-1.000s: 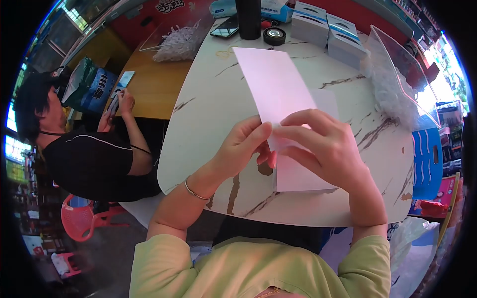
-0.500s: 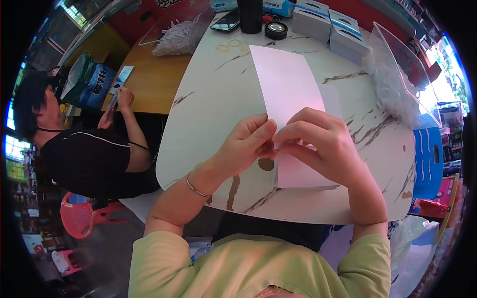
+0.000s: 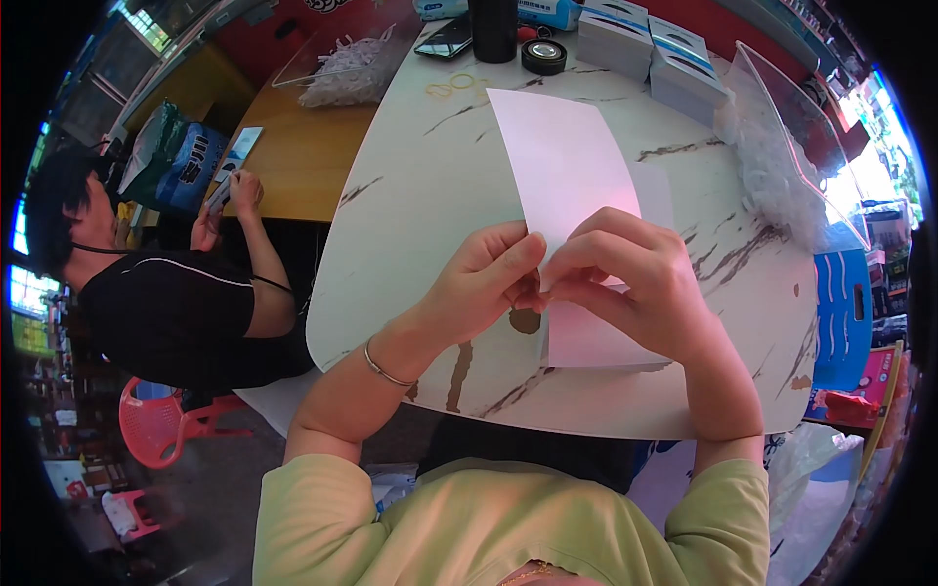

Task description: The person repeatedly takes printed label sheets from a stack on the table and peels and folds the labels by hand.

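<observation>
A long white paper sheet (image 3: 567,156) stands tilted up over the table in front of me, its lower part reaching toward the near edge. My left hand (image 3: 489,273) pinches the sheet's left edge between thumb and fingers. Right beside it, my right hand (image 3: 630,273) is also closed at that edge, with thumb and forefinger pressed together on the paper. The fingertips of the two hands nearly meet, and exactly what lies between them is partly hidden. Behind the sheet, a pale translucent piece (image 3: 655,190) lies on the marble-patterned table (image 3: 410,225).
Stacks of white boxes (image 3: 616,39), a black cup (image 3: 493,29), a round black-rimmed object (image 3: 543,57), a phone (image 3: 445,39) and rubber bands (image 3: 454,88) sit at the back. A clear bin (image 3: 782,176) stands right. At left, a person (image 3: 166,303) handles a small item.
My right thumb and forefinger have drawn closer together at the paper's edge. The sheet has shifted very slightly. At left, the person's hands have tilted the small item.
</observation>
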Tool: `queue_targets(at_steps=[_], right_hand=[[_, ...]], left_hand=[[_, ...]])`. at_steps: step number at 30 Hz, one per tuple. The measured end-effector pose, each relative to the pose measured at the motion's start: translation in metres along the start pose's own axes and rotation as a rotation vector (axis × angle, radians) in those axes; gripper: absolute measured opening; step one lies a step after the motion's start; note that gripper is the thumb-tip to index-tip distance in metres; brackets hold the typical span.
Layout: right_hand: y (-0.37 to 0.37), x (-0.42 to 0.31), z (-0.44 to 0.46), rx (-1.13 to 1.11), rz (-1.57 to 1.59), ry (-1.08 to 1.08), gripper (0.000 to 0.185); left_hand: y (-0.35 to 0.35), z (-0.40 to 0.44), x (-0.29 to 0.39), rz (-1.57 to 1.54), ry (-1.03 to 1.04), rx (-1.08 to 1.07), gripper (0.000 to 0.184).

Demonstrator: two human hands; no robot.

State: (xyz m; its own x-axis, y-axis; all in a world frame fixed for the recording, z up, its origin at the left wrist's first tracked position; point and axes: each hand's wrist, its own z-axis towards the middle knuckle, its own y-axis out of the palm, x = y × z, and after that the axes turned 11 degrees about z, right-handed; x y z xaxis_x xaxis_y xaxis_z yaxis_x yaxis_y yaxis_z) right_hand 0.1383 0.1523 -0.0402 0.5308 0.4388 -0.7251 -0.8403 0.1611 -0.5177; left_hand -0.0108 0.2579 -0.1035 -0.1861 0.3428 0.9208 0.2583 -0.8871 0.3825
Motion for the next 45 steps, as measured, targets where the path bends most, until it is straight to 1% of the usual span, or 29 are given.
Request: queue_targets(at_steps=[3, 11, 14, 16, 20, 22, 23, 25, 27, 32, 35, 37, 38, 45], right_hand=[[-0.0010, 0.0007, 0.0008, -0.005, -0.023, -0.028, 0.017], [-0.0005, 0.0005, 0.0008, -0.004, 0.007, -0.024, 0.016], [-0.0008, 0.0024, 0.0009, -0.004, -0.008, -0.054, 0.015], [-0.0007, 0.0027, 0.0004, 0.006, 0.014, -0.059, 0.013], [-0.0012, 0.0026, 0.0003, -0.029, -0.002, -0.055, 0.015], [0.0017, 0.0012, 0.0004, 0.023, 0.056, 0.021, 0.015], [0.0015, 0.0015, 0.0005, 0.023, 0.056, 0.021, 0.015], [0.0013, 0.0023, 0.0010, -0.002, 0.032, -0.023, 0.015], [0.0016, 0.0021, 0.0009, -0.009, 0.032, -0.015, 0.015], [-0.0015, 0.0030, 0.0013, -0.063, -0.002, -0.007, 0.014], [-0.0019, 0.0044, 0.0013, -0.071, -0.013, -0.060, 0.015], [-0.0016, 0.0038, 0.0012, -0.062, 0.067, 0.012, 0.015], [-0.0017, 0.0044, 0.0012, -0.063, 0.068, 0.013, 0.015], [-0.0027, 0.0075, 0.0025, -0.097, 0.015, -0.098, 0.015]], left_hand=[[-0.0019, -0.0003, -0.0022, -0.012, 0.023, -0.038, 0.029], [-0.0005, -0.0012, -0.0007, -0.031, -0.011, -0.008, 0.029], [0.0006, -0.0013, -0.0014, -0.038, -0.016, -0.007, 0.029], [-0.0001, -0.0013, -0.0027, -0.041, -0.021, -0.004, 0.029], [-0.0020, -0.0006, -0.0040, -0.039, -0.015, -0.007, 0.029], [-0.0021, -0.0006, -0.0039, -0.029, -0.011, 0.002, 0.029], [-0.0021, -0.0008, -0.0041, -0.033, -0.001, -0.004, 0.029], [-0.0026, -0.0012, -0.0039, -0.037, 0.009, -0.008, 0.029], [-0.0026, -0.0010, -0.0035, -0.039, 0.016, -0.039, 0.029], [-0.0051, -0.0012, -0.0065, -0.031, -0.006, -0.034, 0.029], [-0.0014, -0.0005, -0.0022, -0.014, 0.003, -0.043, 0.029], [-0.0005, -0.0003, -0.0011, 0.004, 0.013, -0.046, 0.029], [-0.0017, -0.0003, -0.0021, -0.001, 0.024, -0.057, 0.029], [-0.0031, -0.0011, -0.0030, 0.013, 0.012, -0.087, 0.029]])
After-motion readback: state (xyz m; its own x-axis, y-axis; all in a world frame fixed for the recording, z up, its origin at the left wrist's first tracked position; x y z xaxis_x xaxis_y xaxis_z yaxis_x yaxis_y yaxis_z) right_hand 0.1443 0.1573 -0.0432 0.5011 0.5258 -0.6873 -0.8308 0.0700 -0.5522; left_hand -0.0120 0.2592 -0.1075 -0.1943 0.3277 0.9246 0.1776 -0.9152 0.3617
